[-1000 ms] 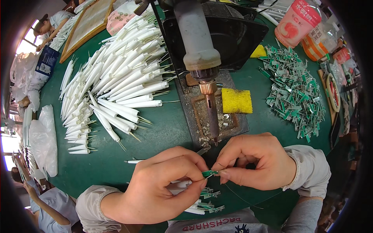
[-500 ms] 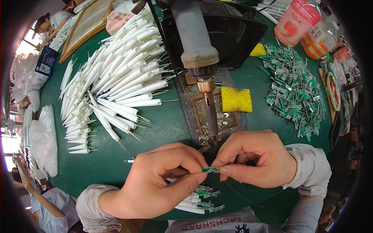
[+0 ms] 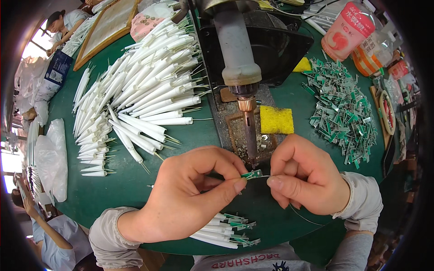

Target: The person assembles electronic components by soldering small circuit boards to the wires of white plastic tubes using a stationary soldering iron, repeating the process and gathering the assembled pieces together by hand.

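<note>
Left hand, grip pinched closed, holds a green board near the iron; right hand, also pinched, grips thin wire.

Green is shown by the board in the grip. White is seen on the tubes left of it, yellow on the sponge beyond, dark green on the table below.

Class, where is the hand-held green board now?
In the head view, the green board sits slightly right of centre, pinched in the left hand, just below the soldering iron's tip.
</note>
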